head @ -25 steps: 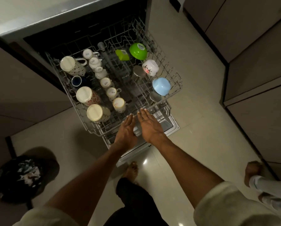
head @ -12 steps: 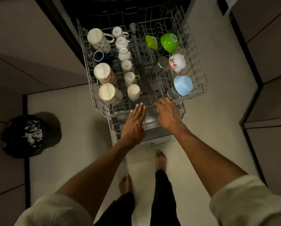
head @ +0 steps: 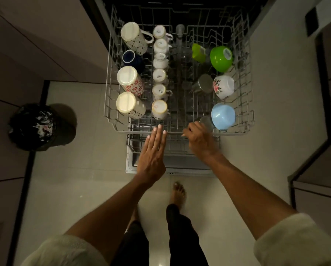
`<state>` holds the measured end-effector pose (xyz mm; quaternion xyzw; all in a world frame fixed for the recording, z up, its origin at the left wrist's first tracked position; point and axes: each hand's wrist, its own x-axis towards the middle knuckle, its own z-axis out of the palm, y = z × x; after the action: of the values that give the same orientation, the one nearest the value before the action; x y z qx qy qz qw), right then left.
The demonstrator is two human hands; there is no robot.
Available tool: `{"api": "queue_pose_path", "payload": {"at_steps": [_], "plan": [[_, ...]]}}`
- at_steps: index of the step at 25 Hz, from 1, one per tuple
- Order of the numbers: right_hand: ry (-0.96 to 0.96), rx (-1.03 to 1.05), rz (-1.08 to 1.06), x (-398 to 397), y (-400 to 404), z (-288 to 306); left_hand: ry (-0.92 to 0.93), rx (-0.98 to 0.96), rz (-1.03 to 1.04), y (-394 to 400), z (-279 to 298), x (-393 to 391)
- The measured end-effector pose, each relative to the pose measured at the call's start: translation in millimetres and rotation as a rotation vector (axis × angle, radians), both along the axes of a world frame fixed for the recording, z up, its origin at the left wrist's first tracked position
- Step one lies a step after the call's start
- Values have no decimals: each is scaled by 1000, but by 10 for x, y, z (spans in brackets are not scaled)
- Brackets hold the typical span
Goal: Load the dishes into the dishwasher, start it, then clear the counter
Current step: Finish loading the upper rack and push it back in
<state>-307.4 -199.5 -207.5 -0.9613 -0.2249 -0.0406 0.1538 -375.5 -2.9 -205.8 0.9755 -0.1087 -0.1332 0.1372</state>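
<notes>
Left hand (head: 153,156) flat, right hand (head: 200,141) curled at upper rack (head: 235,133) edge.

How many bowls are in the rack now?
3, all along the right side: green bowl at the back, white flowered bowl in the middle, blue bowl at the front. Others may be hidden.

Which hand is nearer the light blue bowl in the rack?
Right. The right hand is at the rack's front rail just left of the light blue bowl. The left hand lies farther left, fingertips on the rail below the cups.
</notes>
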Motion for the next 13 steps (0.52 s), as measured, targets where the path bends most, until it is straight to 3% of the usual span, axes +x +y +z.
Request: {"api": "queue_pose_path", "payload": {"at_steps": [5,13], "plan": [[-80,10,22,132,26,-77,2,36,68,-53,20,152],[-55,34,-18,995,19,-19,28,116,46,-108,28,999]]}}
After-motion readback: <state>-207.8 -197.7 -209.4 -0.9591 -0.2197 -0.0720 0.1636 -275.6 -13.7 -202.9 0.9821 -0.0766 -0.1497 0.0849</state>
